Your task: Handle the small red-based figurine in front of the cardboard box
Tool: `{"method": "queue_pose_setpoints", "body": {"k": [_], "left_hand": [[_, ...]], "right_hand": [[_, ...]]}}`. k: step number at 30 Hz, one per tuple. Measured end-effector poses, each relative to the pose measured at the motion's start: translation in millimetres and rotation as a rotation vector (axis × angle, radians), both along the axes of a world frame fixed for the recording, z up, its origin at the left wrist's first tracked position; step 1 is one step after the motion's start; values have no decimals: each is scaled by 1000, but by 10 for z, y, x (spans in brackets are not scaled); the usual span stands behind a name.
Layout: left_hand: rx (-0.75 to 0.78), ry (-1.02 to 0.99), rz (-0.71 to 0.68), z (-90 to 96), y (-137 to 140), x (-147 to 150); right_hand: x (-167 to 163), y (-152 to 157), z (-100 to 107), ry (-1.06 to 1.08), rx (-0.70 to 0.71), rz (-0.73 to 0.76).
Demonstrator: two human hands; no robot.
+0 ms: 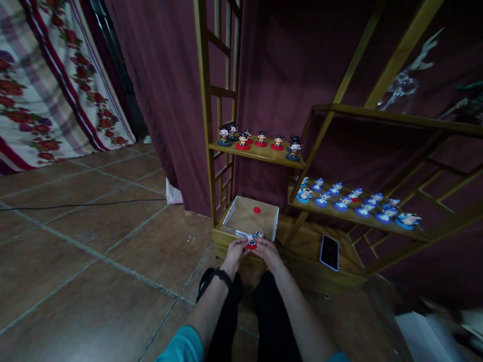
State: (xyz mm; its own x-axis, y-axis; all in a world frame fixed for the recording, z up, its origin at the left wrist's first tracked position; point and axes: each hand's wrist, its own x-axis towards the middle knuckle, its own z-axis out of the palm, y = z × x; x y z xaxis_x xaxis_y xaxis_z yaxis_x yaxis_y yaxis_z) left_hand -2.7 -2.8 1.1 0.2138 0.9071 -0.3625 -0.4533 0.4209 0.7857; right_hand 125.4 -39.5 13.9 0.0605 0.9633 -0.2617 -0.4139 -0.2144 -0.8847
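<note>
At the near edge of an open box (267, 213), a small figurine (251, 240) with red beneath it is held between two hands. The left hand (235, 251) pinches it from the left, fingertips drawn in; the right hand (268, 250) pinches it from the right, so that the piece sits upright between them. Sound handling, as far as can be judged, calls for light, even pressure low on the piece, with the fingers kept off its finer upper parts. Working low and over the box seems prudent, since a slip would then be short and caught by the cardboard. Both hands should press squarely, lest the figurine tilt on its red part.

The box is shallow, pale outside and brown within. A red disc (257, 209) lies towards its far side; a black-and-white piece (258, 234) shows just beyond the fingers, though whether it rests in the box or is held cannot be told. Far of the box, the upper shelf (260, 158) carries dark-haired figurines (261, 138) on red or dark bases. To the right, the lower shelf (349, 218) bears blue figurines (343, 202), roughly in two rows.
</note>
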Motion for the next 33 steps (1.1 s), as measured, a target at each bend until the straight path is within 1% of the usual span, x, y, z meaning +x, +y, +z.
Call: {"method": "queue_pose_setpoints", "body": {"k": [5, 9, 12, 16, 23, 28, 31, 33], "left_hand": [[-41, -11, -48, 54, -34, -23], [-41, 10, -43, 55, -39, -22], [-32, 29, -32, 38, -27, -19], [-5, 3, -28, 24, -19, -16], [30, -6, -37, 63, -34, 1], [130, 92, -27, 72, -29, 45], [260, 202, -17, 81, -36, 77], [374, 318, 8, 113, -63, 90]], "right_hand": [[8, -7, 7, -17, 10, 4], [14, -18, 17, -27, 9, 7], [19, -18, 16, -27, 24, 10], [25, 0, -6, -11, 28, -3], [31, 40, -79, 41, 41, -14], [26, 53, -93, 9, 41, -13], [12, 52, -80, 7, 63, 1], [-1, 51, -77, -4, 66, -24]]}}
